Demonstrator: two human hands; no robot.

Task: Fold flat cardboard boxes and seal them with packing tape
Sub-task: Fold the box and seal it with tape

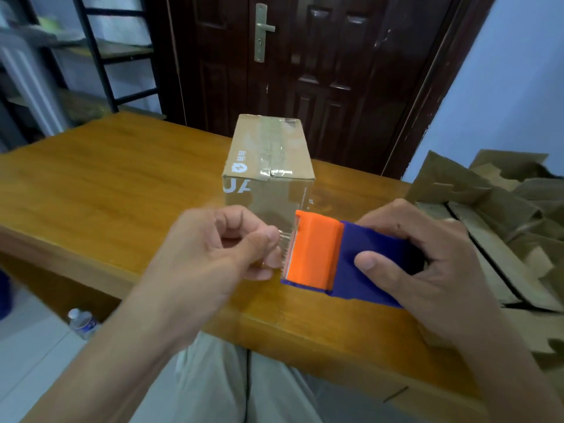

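Clear tape (282, 248) end pinched by the left hand (219, 254) at the dispenser's (335, 264) blade.
Right hand (427, 264) gripped the dispenser; the cardboard box (268, 166) stood on the desk (106, 184) just beyond both hands. A slipping pinch could let tape snap back, or fingers could graze the teeth.

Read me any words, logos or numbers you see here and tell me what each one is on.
"UA": large white letters on the near side of the box, cut off by tape; more may be hidden.
White badge logo with small characters beside it on the box top: too small to read.
Small dark print on the box's right edge: blurred.
Bottle label on the floor: blurred.
Tape dispenser: no text visible.
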